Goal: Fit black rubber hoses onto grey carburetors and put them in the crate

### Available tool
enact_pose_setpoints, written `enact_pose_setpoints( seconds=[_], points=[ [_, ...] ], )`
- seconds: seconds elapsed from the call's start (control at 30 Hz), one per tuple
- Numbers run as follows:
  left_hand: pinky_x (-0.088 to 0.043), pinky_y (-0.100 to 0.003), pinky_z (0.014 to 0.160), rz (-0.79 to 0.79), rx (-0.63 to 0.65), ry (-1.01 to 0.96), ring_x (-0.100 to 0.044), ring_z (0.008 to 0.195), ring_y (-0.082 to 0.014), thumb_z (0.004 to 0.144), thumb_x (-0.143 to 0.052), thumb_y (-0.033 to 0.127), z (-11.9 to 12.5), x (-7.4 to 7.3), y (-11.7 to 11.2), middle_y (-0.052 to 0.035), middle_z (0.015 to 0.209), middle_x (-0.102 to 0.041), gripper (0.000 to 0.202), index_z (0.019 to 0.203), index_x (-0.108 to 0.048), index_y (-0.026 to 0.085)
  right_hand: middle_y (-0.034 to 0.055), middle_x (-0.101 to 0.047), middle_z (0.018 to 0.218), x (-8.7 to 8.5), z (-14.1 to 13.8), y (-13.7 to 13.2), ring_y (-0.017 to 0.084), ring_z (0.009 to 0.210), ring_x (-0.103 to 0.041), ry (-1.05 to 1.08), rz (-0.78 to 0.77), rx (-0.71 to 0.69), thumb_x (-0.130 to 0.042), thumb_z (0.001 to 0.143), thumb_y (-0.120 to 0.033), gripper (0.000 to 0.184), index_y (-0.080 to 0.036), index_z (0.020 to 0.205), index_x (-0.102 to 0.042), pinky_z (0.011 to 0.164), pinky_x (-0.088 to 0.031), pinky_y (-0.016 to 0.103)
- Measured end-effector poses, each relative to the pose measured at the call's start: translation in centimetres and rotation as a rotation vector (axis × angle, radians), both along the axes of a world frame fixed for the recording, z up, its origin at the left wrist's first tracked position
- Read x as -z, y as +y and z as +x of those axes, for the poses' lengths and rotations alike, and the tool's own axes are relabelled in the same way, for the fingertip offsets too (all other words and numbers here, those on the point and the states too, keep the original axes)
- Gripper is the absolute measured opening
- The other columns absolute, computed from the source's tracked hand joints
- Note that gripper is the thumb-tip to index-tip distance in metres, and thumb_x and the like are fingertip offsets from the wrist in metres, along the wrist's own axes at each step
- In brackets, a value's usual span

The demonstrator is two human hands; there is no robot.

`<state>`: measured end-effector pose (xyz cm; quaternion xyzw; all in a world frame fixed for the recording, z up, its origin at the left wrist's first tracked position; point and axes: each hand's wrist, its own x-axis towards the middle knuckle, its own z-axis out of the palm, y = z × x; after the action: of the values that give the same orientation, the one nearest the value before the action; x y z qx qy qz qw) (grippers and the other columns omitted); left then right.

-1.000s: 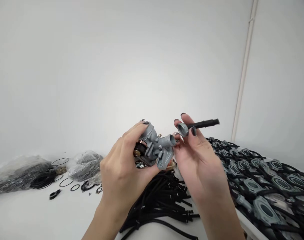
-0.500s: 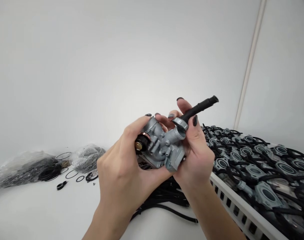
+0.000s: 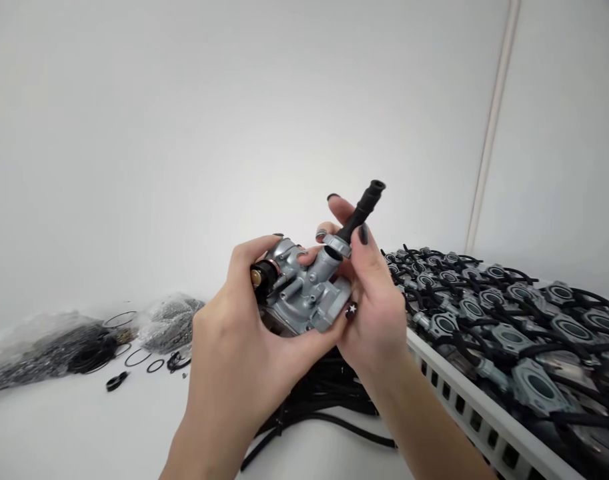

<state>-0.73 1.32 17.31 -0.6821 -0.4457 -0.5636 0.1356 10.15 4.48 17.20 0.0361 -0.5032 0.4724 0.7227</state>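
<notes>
My left hand (image 3: 239,347) is wrapped around a grey metal carburetor (image 3: 304,293) with a brass-coloured fitting at its left end, holding it up in front of me. My right hand (image 3: 371,300) pinches a grey metal cap (image 3: 337,245) with a black rubber boot (image 3: 364,202) sticking up and to the right from it. The cap sits tilted at the mouth of the carburetor's round top opening, touching its rim. Fingers of both hands meet around that opening.
A white slotted tray (image 3: 484,417) at the right holds several carburetors with black hoses (image 3: 509,333). A pile of black hoses (image 3: 324,393) lies under my hands. At the left are clear bags of small parts (image 3: 44,347) and loose black O-rings (image 3: 134,360) on the white table.
My right hand brought the cap with its boot from apart on the right onto the carburetor's top opening. The boot swung from level to pointing upward. Both hands rose slightly.
</notes>
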Motion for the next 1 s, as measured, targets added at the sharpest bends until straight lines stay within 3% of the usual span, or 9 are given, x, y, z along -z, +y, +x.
enact_pose_setpoints(
  seconds=[0.6,1.0],
  points=[
    [-0.055,-0.029,0.055,-0.027,-0.044,-0.06,-0.072,0.073,-0.0224,0.059,-0.077,0.04,0.3,0.1,0.3,-0.0003,0.093,-0.072,0.061,0.112,-0.049,0.029,-0.0026,-0.061,0.099,0.1,-0.2,1.1,0.009,0.076,-0.064,-0.022,-0.022,-0.048,-0.062,0.088,-0.036,0.017,-0.033,0.104,-0.068,0.073,-0.058,0.023],
    [-0.056,-0.029,0.057,-0.051,-0.055,-0.025,-0.073,0.077,-0.0226,0.06,-0.076,0.045,0.0,0.2,0.6,-0.0004,0.098,-0.073,0.06,0.112,-0.049,0.029,-0.0036,-0.062,0.091,0.2,-0.2,1.3,0.008,0.076,-0.063,-0.02,-0.066,-0.097,-0.066,0.086,-0.035,0.017,-0.031,0.102,-0.07,0.075,-0.056,0.021]
  ],
)
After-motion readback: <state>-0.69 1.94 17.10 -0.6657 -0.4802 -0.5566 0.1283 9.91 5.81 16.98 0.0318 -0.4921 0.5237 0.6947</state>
